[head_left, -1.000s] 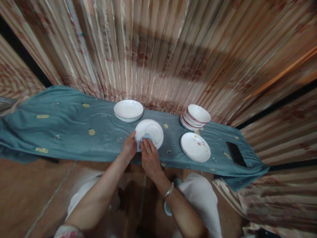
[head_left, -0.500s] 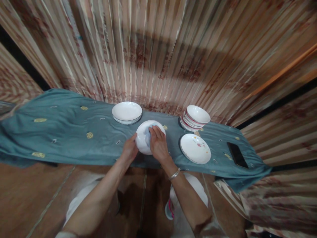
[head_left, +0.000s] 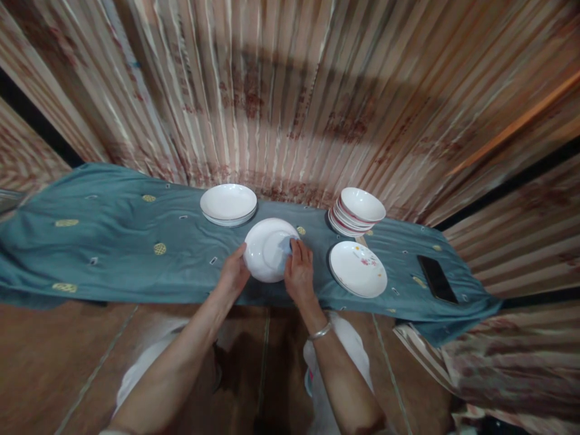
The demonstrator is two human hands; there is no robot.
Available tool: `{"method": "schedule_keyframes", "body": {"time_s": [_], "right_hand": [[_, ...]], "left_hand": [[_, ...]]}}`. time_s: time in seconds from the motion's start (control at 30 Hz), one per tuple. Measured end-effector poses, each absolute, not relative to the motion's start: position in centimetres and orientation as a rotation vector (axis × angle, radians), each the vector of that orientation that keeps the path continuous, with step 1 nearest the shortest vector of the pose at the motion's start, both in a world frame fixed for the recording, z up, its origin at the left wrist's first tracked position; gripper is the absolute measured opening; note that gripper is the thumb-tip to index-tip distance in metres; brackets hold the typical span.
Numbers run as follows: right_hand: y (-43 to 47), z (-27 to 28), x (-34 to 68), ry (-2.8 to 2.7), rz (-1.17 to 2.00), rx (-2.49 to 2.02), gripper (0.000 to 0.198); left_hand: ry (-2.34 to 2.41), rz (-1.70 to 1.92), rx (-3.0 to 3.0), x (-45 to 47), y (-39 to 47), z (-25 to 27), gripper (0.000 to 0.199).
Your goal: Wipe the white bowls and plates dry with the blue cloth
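A white plate [head_left: 265,248] is held up over the front half of the table, its ringed underside facing me. My left hand [head_left: 234,270] is closed on its left rim. At the plate's right side, my right hand [head_left: 299,266] is closed on a pale blue cloth [head_left: 284,243] that lies against the plate's surface. Most of the cloth is covered by the fingers. Behind and to the left stands a stack of white plates [head_left: 228,202]. To the right is another stack of plates, its top plate [head_left: 357,270] printed with small flowers.
Stacked white bowls [head_left: 362,205] with red bands stand at the back right. A black phone [head_left: 437,279] lies near the right end of the teal tablecloth [head_left: 122,241]. A pleated curtain [head_left: 272,109] hangs right behind the table.
My right hand has slid with the cloth from the middle of the plate to its right edge, baring the foot ring. My left hand keeps its hold on the rim.
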State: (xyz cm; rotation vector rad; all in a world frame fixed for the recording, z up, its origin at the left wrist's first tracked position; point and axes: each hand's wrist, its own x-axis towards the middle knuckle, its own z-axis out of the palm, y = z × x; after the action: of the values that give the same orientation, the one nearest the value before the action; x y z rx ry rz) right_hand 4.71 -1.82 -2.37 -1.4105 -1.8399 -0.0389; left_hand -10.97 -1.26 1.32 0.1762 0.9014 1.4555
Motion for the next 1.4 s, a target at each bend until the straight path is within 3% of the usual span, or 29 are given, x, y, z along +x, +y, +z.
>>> {"method": "schedule_keyframes", "body": {"time_s": [0.3, 1.0, 1.23, 1.4], "right_hand": [[-4.1, -4.1, 4.1, -1.765, -0.036, -1.470, 0.045], [-9.5, -4.9, 0.5, -1.855, 0.036, -1.402, 0.045], [-8.9, -3.7, -1.5, -2.002, 0.003, -1.253, 0.045], [-6.7, -2.4, -1.6, -2.122, -0.068, -1.162, 0.044]], "left_hand": [[0.888, 1.416, 0.182, -11.1, -1.1, 1.0, 0.037], [0.837, 1.479, 0.173, -11.2, -0.6, 0.3, 0.022], [0.882, 1.397, 0.164, -11.5, -1.1, 0.3, 0.025], [0.926, 1.407, 0.116, -11.8, -1.3, 0.4, 0.013]]}}
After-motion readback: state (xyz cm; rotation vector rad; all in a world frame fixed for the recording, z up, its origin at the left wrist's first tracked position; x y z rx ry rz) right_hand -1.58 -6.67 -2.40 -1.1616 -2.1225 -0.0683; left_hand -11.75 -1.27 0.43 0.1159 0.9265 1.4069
